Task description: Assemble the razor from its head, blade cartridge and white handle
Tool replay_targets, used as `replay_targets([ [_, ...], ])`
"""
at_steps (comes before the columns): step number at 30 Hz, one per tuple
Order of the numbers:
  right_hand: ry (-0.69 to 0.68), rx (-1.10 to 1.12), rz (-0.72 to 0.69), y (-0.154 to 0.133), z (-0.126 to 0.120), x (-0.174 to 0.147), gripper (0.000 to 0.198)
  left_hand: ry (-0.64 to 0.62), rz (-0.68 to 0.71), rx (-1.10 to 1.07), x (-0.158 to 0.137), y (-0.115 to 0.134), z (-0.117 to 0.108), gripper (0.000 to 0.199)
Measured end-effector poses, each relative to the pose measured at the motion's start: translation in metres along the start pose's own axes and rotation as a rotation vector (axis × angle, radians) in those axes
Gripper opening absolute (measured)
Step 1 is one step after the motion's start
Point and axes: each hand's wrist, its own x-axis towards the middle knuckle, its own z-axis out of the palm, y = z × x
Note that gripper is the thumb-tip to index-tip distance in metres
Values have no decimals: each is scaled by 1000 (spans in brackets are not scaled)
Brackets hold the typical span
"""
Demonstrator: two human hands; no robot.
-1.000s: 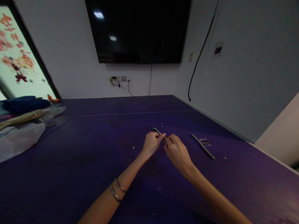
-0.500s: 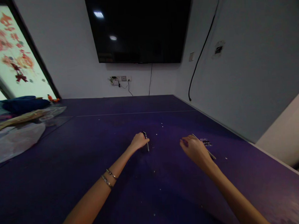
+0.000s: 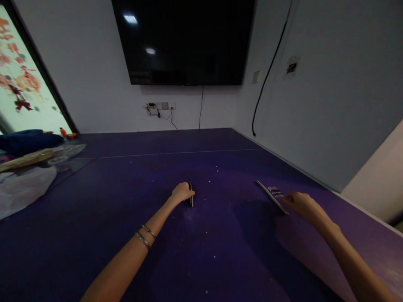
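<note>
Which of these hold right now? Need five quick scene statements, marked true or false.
1. The left hand holds a slim item. True.
2. The right hand grips that same slim item. False: it is well apart from it, close to a small packet.
3. A long thin strip lies beside the small packet. True.
4. The bracelets are on the right arm. False: they are on the left.
5. The wall screen shows a bright picture. False: it is dark, with light reflections.

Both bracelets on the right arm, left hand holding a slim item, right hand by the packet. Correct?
Bracelets are on the left arm, not right, per head view. Left hand holds the slim item, right hand is by the packet.
</note>
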Motion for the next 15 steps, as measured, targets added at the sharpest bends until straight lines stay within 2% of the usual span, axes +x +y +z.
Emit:
replay_targets([
  [4,-147,54,-80,22,15,11,33,28,-21,33,-4,2,1,34],
  [7,-177,64,-108,28,22,14,33,44,-31,52,-10,1,1,43],
  [15,-223,-59,-156,16,25,23,39,49,-38,79,-33,0,6,41],
])
